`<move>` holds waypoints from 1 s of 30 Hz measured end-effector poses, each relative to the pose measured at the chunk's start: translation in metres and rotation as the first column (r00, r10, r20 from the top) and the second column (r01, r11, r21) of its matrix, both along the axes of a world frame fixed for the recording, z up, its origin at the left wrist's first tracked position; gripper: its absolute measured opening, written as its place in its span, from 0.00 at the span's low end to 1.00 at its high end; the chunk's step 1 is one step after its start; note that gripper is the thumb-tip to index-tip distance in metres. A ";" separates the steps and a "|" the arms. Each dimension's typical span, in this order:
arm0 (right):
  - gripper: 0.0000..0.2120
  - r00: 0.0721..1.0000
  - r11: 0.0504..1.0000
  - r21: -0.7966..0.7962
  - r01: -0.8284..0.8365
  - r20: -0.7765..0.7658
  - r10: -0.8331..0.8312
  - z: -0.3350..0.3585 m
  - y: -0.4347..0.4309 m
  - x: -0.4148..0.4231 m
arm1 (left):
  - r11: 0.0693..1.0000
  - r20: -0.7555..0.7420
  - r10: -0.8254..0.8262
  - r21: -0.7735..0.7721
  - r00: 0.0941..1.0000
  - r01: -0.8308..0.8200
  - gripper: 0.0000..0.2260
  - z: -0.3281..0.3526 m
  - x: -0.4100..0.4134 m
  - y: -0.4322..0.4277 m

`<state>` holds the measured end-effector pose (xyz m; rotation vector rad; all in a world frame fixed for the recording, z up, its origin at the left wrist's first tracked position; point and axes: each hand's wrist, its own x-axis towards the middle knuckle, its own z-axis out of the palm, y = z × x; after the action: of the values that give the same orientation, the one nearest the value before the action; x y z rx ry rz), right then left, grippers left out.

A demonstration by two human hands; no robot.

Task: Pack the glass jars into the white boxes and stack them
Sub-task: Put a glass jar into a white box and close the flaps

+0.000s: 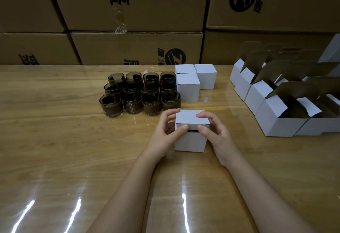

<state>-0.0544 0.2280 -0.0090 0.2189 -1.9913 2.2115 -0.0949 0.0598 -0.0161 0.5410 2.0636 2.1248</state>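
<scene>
A white box (190, 141) stands on the wooden table in front of me, its lid (191, 117) nearly down, with a dark gap under the front flap. My left hand (168, 131) grips its left side, thumb on the front flap. My right hand (213, 131) grips its right side, fingers on the lid. Several dark glass jars (141, 93) stand in rows behind and to the left. Three shut white boxes (195, 81) sit right of the jars. What is inside the held box is hidden.
Several open white boxes (279, 122) with raised brown flaps stand in rows at the right. Large brown cartons (136, 46) form a wall behind the table. The glossy table top (55, 140) stretches to the left and towards me.
</scene>
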 end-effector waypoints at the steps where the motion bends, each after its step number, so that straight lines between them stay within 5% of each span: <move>1: 0.17 1.000 1.000 -0.006 -0.007 0.000 0.007 0.000 0.000 0.000 | 1.000 -0.001 -0.001 0.000 1.000 0.001 0.24 0.000 0.000 0.000; 7: 0.09 1.000 0.999 -0.043 -0.013 -0.014 0.012 -0.002 0.001 -0.001 | 1.000 -0.025 -0.015 -0.007 1.000 0.015 0.24 -0.002 0.000 0.000; 30: 0.10 0.995 0.995 -0.030 -0.092 0.036 0.093 0.001 0.002 -0.002 | 1.000 -0.025 0.009 -0.018 1.000 -0.009 0.15 0.002 0.002 0.003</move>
<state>-0.0566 0.2301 -0.0076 0.2730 -2.0060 2.3149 -0.0924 0.0625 -0.0146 0.5592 2.1006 2.1123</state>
